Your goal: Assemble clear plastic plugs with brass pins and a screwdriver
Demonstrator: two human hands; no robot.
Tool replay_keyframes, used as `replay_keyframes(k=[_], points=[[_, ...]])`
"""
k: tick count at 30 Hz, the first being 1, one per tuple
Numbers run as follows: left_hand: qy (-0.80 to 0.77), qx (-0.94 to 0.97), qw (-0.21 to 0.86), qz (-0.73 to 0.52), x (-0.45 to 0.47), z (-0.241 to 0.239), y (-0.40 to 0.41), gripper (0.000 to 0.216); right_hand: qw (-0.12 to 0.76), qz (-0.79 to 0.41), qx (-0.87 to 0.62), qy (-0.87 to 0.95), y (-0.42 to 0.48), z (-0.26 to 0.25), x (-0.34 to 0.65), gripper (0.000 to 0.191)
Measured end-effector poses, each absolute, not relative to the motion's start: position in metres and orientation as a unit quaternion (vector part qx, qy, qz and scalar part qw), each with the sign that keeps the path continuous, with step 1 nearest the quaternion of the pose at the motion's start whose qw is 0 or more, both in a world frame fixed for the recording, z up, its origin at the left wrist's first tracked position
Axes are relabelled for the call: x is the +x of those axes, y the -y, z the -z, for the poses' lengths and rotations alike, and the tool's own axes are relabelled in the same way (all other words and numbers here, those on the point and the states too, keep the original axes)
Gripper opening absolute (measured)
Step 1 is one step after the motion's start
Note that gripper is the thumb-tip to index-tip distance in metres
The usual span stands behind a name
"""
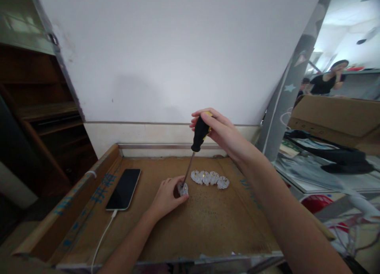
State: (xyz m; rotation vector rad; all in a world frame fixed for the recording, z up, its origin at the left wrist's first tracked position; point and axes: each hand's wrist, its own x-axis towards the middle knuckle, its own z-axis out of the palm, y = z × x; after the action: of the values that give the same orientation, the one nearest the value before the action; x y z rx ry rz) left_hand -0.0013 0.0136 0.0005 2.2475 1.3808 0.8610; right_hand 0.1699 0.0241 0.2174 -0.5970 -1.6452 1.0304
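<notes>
Screwdriver (200, 136), gripped in the right hand (219, 127), slants down — to clear piece (184, 190) pinched in left hand (166, 193).

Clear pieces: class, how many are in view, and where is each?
5: one piece in the left hand; on the cardboard to its right, three pieces in a row and the last piece at their right end.

Right grip (219, 125) above left grip (166, 195)
</notes>
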Motion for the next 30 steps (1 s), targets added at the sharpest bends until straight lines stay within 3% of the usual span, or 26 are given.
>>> replay_keyframes(k=[5, 14, 20, 23, 26, 30], points=[[-0.489, 0.793, 0.19, -0.31, 0.002, 0.0, -0.015, 0.054, 0.591, -0.41, -0.243, 0.65, -0.04, -0.218, 0.155, 0.031], [-0.486, 0.807, 0.179, -0.284, 0.007, -0.007, -0.012, 0.045, 0.585, -0.437, -0.185, 0.658, -0.035, -0.217, 0.134, 0.03], [-0.607, 0.741, 0.022, -0.285, -0.04, -0.031, -0.012, 0.057, 0.678, -0.376, -0.247, 0.582, -0.043, -0.214, 0.138, 0.03], [-0.735, 0.649, -0.037, -0.196, -0.093, -0.026, -0.012, 0.071, 0.671, -0.382, -0.263, 0.578, -0.042, -0.215, 0.144, 0.033], [-0.752, 0.648, -0.003, -0.122, -0.134, -0.007, -0.012, 0.071, 0.66, -0.382, -0.261, 0.592, -0.04, -0.216, 0.145, 0.026], [-0.755, 0.644, 0.019, -0.118, -0.144, 0.004, -0.01, 0.068, 0.66, -0.393, -0.262, 0.584, -0.041, -0.217, 0.141, 0.023]])
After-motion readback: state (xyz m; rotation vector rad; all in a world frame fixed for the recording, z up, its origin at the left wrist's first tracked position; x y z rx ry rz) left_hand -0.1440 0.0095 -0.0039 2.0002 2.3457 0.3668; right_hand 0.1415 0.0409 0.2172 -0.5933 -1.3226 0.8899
